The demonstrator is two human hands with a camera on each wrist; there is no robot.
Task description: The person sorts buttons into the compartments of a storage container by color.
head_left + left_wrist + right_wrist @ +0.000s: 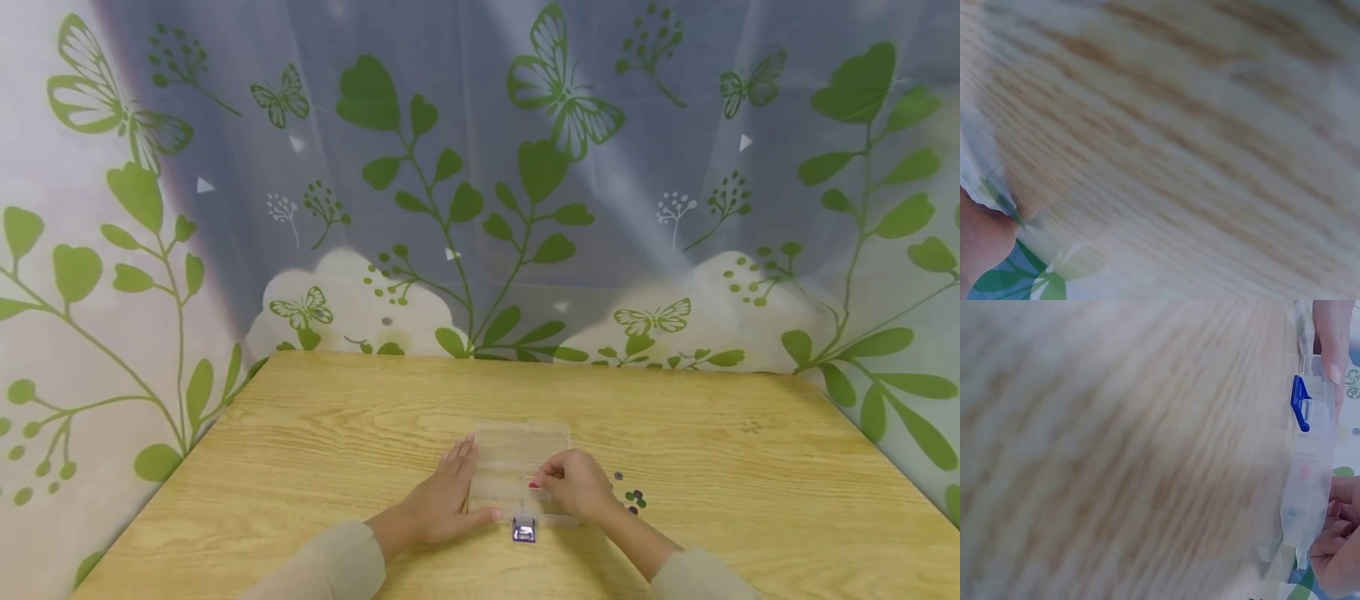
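A clear plastic compartment box (498, 454) lies on the table, with a blue latch (524, 531) at its front. My left hand (442, 504) rests along the box's left side, fingers straight and thumb stretched toward the front edge. Over the box's right part, my right hand (579, 485) has its fingers curled and fingertips together. A small red piece (534, 484) shows right beside these fingertips; whether they pinch it, I cannot tell. The right wrist view shows a blurred red spot (1304, 470) through the clear wall, below the right fingers.
Several small round dark and green pieces (630, 497) lie on the wooden table (360, 408) just right of the box. Some faint clear or pale bits (751, 427) sit farther back at the right. A patterned curtain (420, 250) hangs behind the table.
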